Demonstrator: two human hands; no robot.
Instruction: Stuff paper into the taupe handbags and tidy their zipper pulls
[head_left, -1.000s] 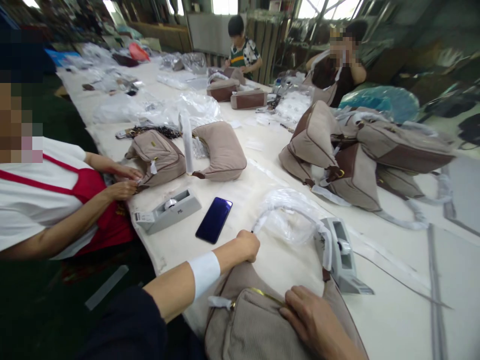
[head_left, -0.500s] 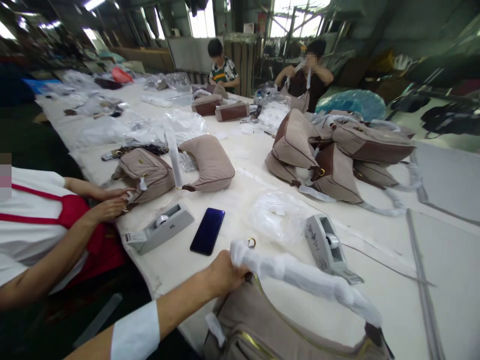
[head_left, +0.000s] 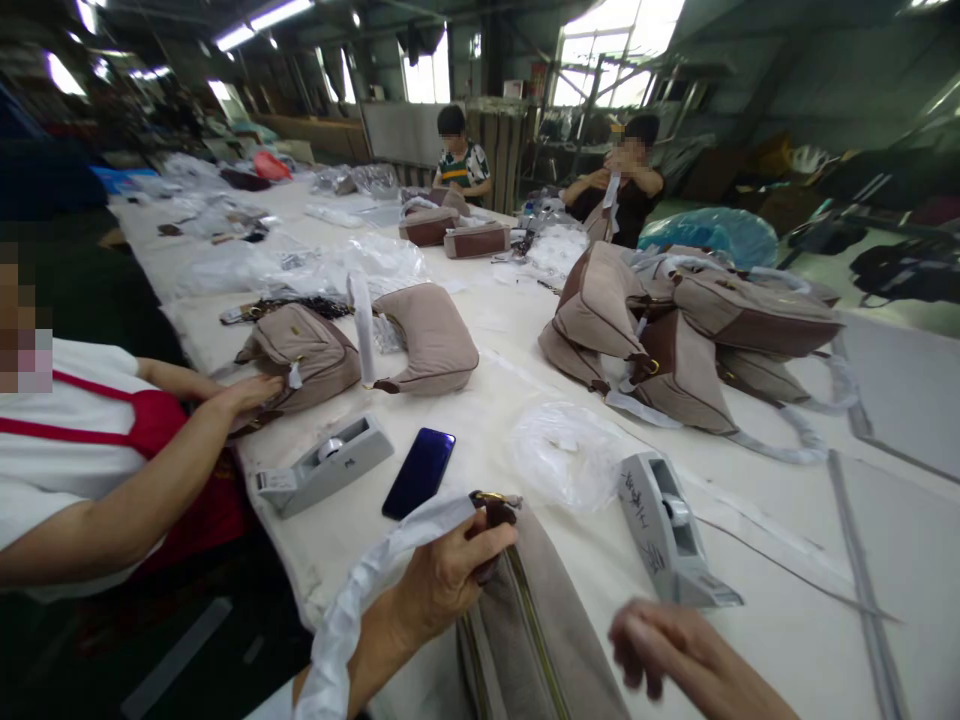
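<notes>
A taupe handbag (head_left: 559,600) with brass zips stands tilted at the table's near edge. My left hand (head_left: 450,575) is closed around the brown tab at one end of its strap, by a gold-coloured ring. The strap (head_left: 375,570), wrapped in white tissue, loops over my left wrist; its lower part leaves the view. To the right of the bag, my right hand (head_left: 667,640) hovers with loosely bent fingers, slightly blurred and holding nothing visible. Just beyond it is a grey tape dispenser (head_left: 675,535) with handwriting on its side.
A dark blue phone (head_left: 420,473) and a second tape dispenser (head_left: 330,462) lie at left. Clear plastic (head_left: 562,455) is at the middle. Several handbags (head_left: 682,335) are piled at right. A co-worker's hand (head_left: 251,392) touches another bag (head_left: 304,355); two people sit at the far side.
The handbag has turned, its strap swinging from the right over to my left wrist, and its zips now show lengthwise. My right hand has come into view at the lower right.
</notes>
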